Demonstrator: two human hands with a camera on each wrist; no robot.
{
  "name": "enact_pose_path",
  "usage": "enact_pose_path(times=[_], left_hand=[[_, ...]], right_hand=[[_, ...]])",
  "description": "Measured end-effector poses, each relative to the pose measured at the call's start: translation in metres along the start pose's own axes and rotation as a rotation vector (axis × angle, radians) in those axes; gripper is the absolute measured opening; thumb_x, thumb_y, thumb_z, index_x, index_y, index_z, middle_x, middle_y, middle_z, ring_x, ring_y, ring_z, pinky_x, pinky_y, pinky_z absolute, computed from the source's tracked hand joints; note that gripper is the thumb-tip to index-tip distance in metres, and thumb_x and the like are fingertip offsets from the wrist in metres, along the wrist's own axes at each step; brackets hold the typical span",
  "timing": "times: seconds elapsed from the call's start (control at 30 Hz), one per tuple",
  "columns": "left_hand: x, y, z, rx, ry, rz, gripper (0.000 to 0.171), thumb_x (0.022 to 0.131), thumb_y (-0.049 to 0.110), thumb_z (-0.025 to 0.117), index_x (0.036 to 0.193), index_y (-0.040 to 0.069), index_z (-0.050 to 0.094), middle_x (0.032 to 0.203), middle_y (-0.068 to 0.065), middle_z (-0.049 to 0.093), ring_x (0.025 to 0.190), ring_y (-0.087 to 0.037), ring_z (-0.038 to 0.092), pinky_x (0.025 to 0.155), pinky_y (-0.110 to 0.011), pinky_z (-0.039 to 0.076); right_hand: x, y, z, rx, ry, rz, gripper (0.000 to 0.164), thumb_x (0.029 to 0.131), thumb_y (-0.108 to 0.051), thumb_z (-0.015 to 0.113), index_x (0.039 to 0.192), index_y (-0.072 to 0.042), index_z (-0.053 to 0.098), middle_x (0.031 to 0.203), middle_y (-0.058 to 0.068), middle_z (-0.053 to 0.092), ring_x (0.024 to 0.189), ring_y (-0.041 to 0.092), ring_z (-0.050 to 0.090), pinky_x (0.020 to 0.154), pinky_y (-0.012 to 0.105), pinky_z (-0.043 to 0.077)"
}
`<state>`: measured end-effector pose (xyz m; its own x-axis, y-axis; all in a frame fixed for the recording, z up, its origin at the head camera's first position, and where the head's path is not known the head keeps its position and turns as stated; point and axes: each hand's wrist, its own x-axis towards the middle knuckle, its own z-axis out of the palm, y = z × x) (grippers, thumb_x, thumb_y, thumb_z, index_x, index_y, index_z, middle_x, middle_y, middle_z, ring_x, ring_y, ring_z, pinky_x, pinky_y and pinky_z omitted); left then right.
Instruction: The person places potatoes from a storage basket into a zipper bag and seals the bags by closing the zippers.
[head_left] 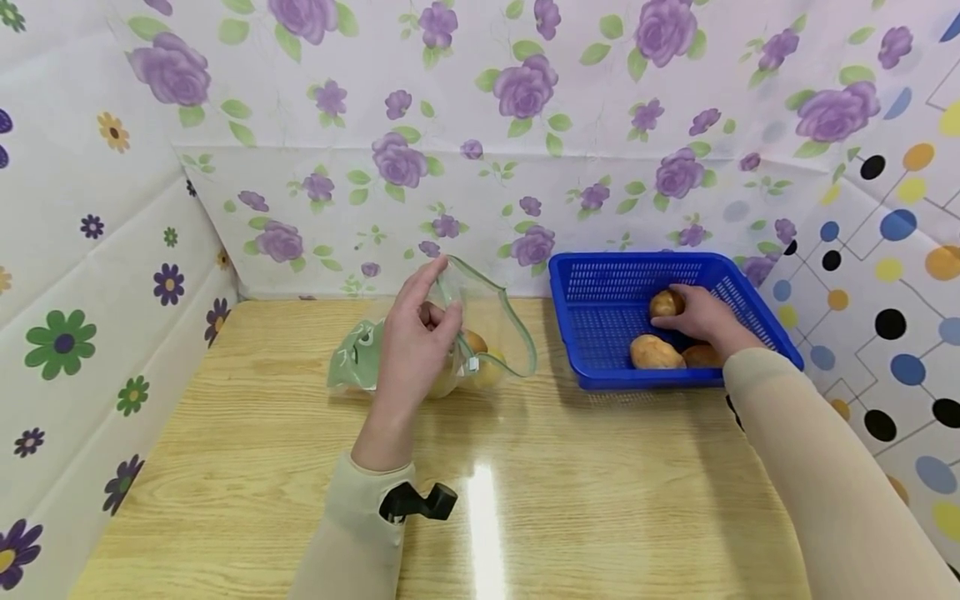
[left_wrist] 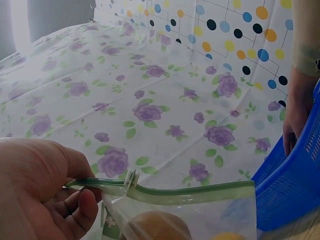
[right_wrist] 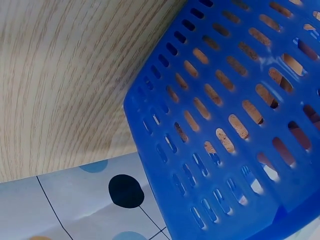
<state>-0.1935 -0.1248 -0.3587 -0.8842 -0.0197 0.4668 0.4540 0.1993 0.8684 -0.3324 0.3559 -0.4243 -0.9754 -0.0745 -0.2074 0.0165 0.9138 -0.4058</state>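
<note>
A clear zip bag with a green zip edge stands on the table with its mouth open. My left hand pinches the bag's edge between fingers and thumb, close to the white slider. Inside the bag are a brown potato and something yellow, seen through the plastic. At the right, my right hand reaches into a blue plastic basket and grips a potato. Two more potatoes lie below that hand, one pale and one partly hidden by the wrist.
The wooden table runs in front of both hands. A flowered cloth hangs right behind the bag and basket. Dotted cloth rises at the right, close to the basket. In the right wrist view the basket's slotted wall covers most of the hand.
</note>
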Motion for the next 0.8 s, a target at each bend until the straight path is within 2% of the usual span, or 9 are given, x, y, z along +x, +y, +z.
enact_pose_path(times=[0.3,0.57,0.8], left_hand=[[-0.0002,0.0012,0.0004,0.002,0.001,-0.002,0.063,0.105,0.002,0.068,0.165,0.017,0.055,0.163,0.004,0.052,0.070,-0.018,0.054,0.057,-0.021,0.044],[-0.0001,0.0014,0.0013,0.018,0.000,-0.010,0.062,0.105,0.003,0.068,0.164,0.019,0.056,0.161,0.004,0.054,0.069,-0.018,0.053,0.056,-0.021,0.043],[0.0000,0.0013,0.0020,0.023,0.003,-0.005,0.062,0.105,0.002,0.069,0.164,0.017,0.056,0.161,0.003,0.054,0.070,-0.018,0.052,0.057,-0.020,0.043]], right_hand=[[-0.0025,-0.0034,0.0020,-0.044,0.034,-0.016,0.091,0.103,-0.039,0.078,0.166,0.010,0.034,0.155,0.042,0.045,0.136,0.060,0.048,0.112,0.077,0.036],[-0.0062,-0.0077,0.0036,-0.062,0.042,0.000,0.088,0.103,-0.038,0.079,0.164,0.008,0.037,0.156,0.041,0.045,0.141,0.060,0.044,0.120,0.079,0.019],[-0.0067,-0.0085,0.0043,-0.065,0.055,-0.012,0.083,0.104,-0.038,0.076,0.163,0.009,0.039,0.154,0.040,0.048,0.141,0.061,0.045,0.121,0.081,0.012]])
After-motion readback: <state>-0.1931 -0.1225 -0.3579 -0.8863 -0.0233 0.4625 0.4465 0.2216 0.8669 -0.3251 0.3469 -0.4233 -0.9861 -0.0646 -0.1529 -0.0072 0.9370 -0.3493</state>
